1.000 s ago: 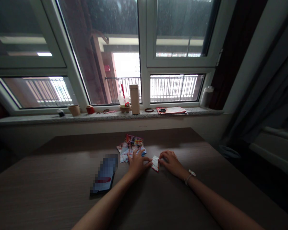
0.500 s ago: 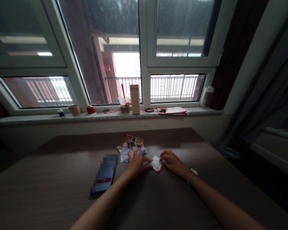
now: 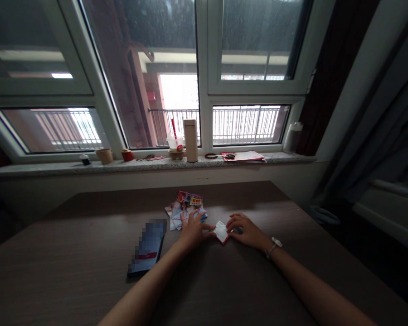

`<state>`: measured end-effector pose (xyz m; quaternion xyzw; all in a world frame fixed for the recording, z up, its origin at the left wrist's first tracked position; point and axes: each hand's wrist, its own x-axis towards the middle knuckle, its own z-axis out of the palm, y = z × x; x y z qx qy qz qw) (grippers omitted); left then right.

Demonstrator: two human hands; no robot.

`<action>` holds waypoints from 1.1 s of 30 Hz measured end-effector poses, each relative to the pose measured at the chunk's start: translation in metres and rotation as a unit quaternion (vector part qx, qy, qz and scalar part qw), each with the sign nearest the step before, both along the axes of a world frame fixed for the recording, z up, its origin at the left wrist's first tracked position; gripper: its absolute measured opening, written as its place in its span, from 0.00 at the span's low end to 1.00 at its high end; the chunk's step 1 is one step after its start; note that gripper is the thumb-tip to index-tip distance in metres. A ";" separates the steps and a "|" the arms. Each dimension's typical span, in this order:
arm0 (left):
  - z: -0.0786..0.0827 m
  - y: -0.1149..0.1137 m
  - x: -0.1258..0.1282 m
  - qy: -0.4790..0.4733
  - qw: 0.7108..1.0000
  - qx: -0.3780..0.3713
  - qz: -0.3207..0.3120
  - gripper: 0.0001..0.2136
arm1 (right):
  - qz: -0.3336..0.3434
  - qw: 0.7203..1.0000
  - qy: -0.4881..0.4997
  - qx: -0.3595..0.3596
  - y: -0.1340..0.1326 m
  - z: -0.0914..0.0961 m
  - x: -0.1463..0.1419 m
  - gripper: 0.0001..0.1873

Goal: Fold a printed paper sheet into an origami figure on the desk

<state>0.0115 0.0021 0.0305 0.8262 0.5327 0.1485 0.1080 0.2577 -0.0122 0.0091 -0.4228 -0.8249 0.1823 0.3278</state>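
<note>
A small folded piece of paper point(image 3: 221, 231), white on top with red along its lower edge, lies diamond-wise on the dark wooden table point(image 3: 88, 253). My left hand point(image 3: 194, 232) has thumb and index finger closed at its left corner, while the other fingers reach over a fanned pile of printed paper sheets point(image 3: 185, 206). At the right corner, my right hand point(image 3: 244, 230) pinches the folded paper between thumb and bent fingers. A bracelet point(image 3: 274, 244) circles my right wrist. The fingertips hide the paper's side corners.
Left of my left forearm lies a phone point(image 3: 148, 249), its screen partly pixelated. Along the windowsill point(image 3: 149, 165) stand a beige thermos point(image 3: 191, 140), a plastic cup with a red straw point(image 3: 175, 141), a paper cup point(image 3: 104, 156), and papers with scissors point(image 3: 246, 156).
Both hands stay almost in place. My right thumb and fingers have shifted slightly at the folded paper's right corner, and less of its red right edge shows.
</note>
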 end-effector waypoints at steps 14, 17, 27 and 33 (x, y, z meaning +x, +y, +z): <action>0.000 -0.003 0.004 0.003 1.000 0.019 0.007 0.08 | -0.006 1.000 0.000 -0.016 0.001 -0.001 0.000 0.06; -0.001 -0.004 0.004 -0.003 1.000 0.019 0.007 0.07 | -0.013 1.000 -0.012 -0.012 0.000 -0.001 0.000 0.06; -0.007 -0.001 0.000 -0.006 0.999 0.023 -0.024 0.09 | -0.067 0.998 -0.013 0.018 -0.004 -0.005 -0.009 0.07; -0.009 -0.001 0.004 -0.012 0.998 0.054 -0.023 0.06 | -0.066 0.996 -0.048 0.040 -0.009 -0.002 -0.013 0.05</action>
